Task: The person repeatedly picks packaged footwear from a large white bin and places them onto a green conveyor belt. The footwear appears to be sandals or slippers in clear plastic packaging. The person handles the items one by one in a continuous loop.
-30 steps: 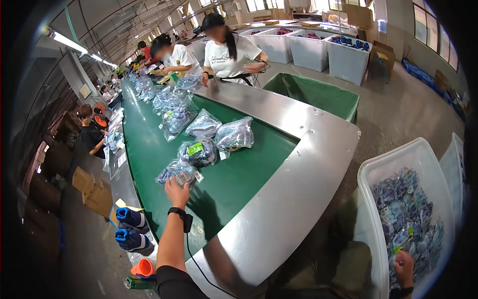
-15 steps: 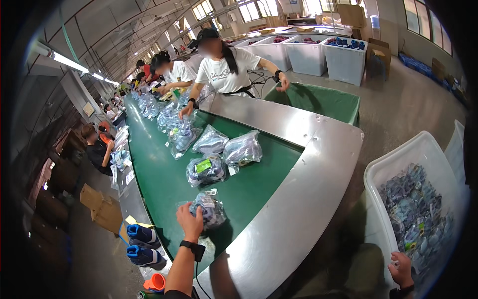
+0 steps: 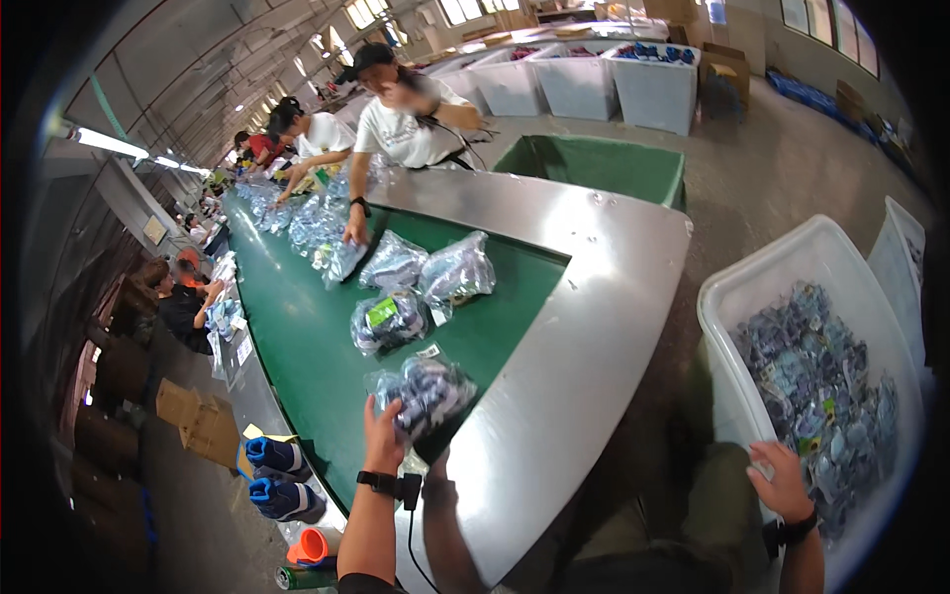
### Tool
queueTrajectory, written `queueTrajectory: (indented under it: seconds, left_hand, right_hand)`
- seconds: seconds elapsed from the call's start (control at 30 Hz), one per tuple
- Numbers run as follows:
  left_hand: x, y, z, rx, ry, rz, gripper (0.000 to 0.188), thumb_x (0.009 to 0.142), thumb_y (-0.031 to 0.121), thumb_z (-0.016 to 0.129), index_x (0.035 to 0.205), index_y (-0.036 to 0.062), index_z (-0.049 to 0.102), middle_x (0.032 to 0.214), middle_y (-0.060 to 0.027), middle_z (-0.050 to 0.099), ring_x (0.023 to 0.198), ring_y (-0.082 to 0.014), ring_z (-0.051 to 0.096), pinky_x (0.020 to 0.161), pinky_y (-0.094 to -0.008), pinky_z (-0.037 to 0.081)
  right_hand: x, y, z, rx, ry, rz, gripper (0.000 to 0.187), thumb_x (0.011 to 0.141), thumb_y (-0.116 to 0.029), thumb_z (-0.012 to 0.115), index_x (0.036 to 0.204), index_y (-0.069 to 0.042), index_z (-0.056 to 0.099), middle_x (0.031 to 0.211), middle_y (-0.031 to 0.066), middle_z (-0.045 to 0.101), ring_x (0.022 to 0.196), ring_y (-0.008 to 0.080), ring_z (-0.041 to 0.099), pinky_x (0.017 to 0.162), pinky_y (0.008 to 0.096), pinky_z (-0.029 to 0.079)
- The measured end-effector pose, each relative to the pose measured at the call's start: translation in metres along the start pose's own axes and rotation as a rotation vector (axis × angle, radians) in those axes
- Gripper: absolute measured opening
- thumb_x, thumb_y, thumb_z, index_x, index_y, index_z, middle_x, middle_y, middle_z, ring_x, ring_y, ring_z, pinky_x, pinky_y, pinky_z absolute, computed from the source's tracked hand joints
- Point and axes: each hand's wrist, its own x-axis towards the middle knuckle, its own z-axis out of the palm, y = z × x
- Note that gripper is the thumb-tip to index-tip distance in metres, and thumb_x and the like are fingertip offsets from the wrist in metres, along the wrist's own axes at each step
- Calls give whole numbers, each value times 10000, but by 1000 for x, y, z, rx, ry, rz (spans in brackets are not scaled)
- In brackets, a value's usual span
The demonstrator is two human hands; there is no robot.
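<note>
My left hand (image 3: 382,436) grips the lower left side of a clear plastic bag of shoes (image 3: 429,394), grey-purple and white, at the near end of the green conveyor belt (image 3: 307,366). The thumb and fingers are spread about the bag's edge, partly hidden by it. Just beyond lie a bag with a green label (image 3: 389,319) and two more bagged pairs, one of them a pale bag (image 3: 457,269). My right hand (image 3: 782,480) is by the inner rim of a white bin (image 3: 714,297), fingers apart and apparently holding nothing. Many bagged items (image 3: 821,376) fill this bin.
A broad metal ledge (image 3: 584,327) curves round the belt's right side. Blue shoes (image 3: 282,495) and an orange cup (image 3: 313,546) stand at the left edge. Across the belt, a co-worker (image 3: 406,129) reaches toward bags. A green bin (image 3: 594,163) stands behind the ledge.
My left hand has shifted the bag of shoes rightward toward the metal ledge and turned it. My right hand has moved up and left along the bin. The co-worker's other hand has risen toward the head.
</note>
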Motion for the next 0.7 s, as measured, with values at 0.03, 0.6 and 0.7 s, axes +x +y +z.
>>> queueTrajectory:
  seconds: [0.03, 0.6, 0.7]
  left_hand:
    - [-3, 2, 16, -45, -48, -59, 857, 947, 97, 743, 1657, 93, 263, 1447, -198, 564, 1201, -345, 681, 992, -509, 608]
    - [-276, -82, 269, 34, -775, -575, 508, 1122, 478, 464, 1440, 105, 596, 1399, -93, 662, 1299, -250, 656, 1109, -402, 542]
    - [-302, -94, 285, 130, -807, -761, 504, 1124, 475, 465, 1469, 122, 566, 1440, -90, 637, 1333, -253, 635, 1114, -416, 544]
  right_hand:
    - [6, -10, -1, -25, -10, -33, 432, 842, -75, 771, 1260, 1, 689, 1052, 163, 728, 985, 343, 715, 861, 414, 573]
    - [41, -129, 45, -302, 259, -586, 568, 909, -180, 663, 1456, -61, 566, 1394, 148, 585, 1367, 305, 567, 1192, 464, 417]
    - [20, -106, 33, -341, 245, -522, 464, 907, -164, 661, 1354, -51, 605, 1300, 124, 608, 1269, 297, 608, 1105, 457, 469]
